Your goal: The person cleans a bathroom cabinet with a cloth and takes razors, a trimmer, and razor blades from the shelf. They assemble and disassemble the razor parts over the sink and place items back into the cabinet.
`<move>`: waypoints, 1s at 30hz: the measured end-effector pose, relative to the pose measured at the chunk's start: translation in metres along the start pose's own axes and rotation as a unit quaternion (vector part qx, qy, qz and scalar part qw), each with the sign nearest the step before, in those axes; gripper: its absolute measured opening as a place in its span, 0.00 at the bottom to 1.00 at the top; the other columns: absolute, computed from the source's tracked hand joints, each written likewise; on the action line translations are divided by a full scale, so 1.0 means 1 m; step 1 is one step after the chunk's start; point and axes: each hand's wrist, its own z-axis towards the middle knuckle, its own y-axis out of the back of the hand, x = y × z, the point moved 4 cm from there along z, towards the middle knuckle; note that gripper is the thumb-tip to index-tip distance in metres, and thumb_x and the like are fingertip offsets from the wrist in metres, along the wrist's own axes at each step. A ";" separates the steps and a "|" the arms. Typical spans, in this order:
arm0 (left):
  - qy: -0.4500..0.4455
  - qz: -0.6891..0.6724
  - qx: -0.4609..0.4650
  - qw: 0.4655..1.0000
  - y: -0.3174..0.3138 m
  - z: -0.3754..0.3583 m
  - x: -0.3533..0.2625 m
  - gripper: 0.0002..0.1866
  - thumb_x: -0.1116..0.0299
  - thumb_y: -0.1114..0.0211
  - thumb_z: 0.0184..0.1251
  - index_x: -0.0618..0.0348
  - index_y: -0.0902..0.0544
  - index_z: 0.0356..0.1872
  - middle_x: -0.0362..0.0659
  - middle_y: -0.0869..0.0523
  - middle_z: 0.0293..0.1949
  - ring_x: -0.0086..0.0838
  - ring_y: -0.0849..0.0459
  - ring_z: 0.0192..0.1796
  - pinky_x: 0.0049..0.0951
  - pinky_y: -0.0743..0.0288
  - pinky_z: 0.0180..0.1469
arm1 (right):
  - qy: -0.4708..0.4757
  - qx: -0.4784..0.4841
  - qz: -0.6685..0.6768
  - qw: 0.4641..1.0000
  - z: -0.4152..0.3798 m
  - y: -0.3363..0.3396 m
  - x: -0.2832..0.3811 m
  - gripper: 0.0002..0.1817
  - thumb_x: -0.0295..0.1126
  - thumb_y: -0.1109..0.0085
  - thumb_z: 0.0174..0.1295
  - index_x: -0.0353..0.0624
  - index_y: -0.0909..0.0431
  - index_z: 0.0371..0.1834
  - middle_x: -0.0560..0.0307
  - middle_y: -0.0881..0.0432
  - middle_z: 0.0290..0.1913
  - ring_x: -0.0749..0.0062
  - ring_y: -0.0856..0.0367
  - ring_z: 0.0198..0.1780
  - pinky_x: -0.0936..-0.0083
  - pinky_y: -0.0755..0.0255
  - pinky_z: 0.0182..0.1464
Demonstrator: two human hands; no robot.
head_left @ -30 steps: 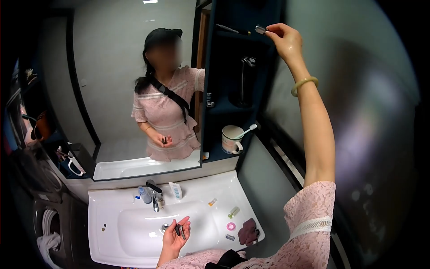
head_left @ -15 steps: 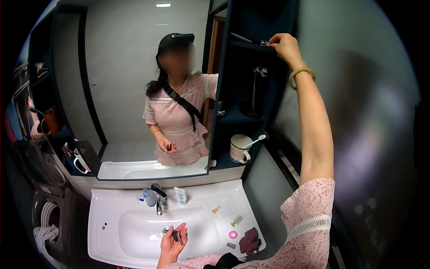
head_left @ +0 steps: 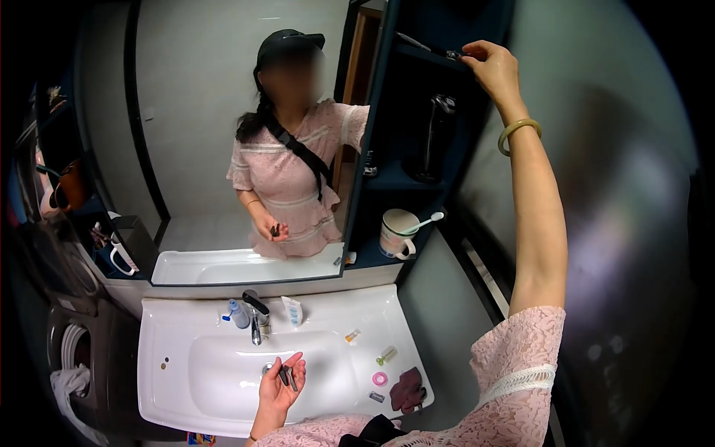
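My right hand point(head_left: 493, 65) is raised to the upper shelf point(head_left: 428, 56) of the cabinet, its fingertips pinched at a small metallic item point(head_left: 452, 55) on the shelf edge; whether they grip it I cannot make out. Left of it on that shelf lies a slim grey item point(head_left: 412, 42). Over the sink point(head_left: 167, 402), my left hand point(head_left: 280, 387) is palm up, with small dark items point(head_left: 288, 378) resting across its curled fingers. The mirror shows the same hand holding them.
A black shaver point(head_left: 439, 134) stands on the middle shelf, with a cup point(head_left: 397, 232) and toothbrush below. Around the faucet point(head_left: 256, 320) are a blue bottle point(head_left: 238, 314) and a white tube point(head_left: 292, 311). A dark red cloth point(head_left: 407, 390), pink ring point(head_left: 380, 378) and small bottle point(head_left: 386, 355) lie at right.
The view has shifted slightly. My right hand's fingertips remain at the upper shelf, a little right of the metallic item. My left hand still holds the dark items over the sink.
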 end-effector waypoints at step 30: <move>-0.049 -0.031 0.153 0.986 -0.073 0.012 0.006 0.24 0.62 0.60 0.67 0.60 0.45 0.62 0.47 0.47 0.65 0.37 0.52 0.68 0.46 0.57 0.66 | -0.188 0.333 0.428 0.818 -0.431 -0.025 0.204 0.08 0.20 0.39 0.46 0.40 0.21 0.31 0.60 0.24 0.30 0.85 0.35 0.19 0.89 0.41 0.20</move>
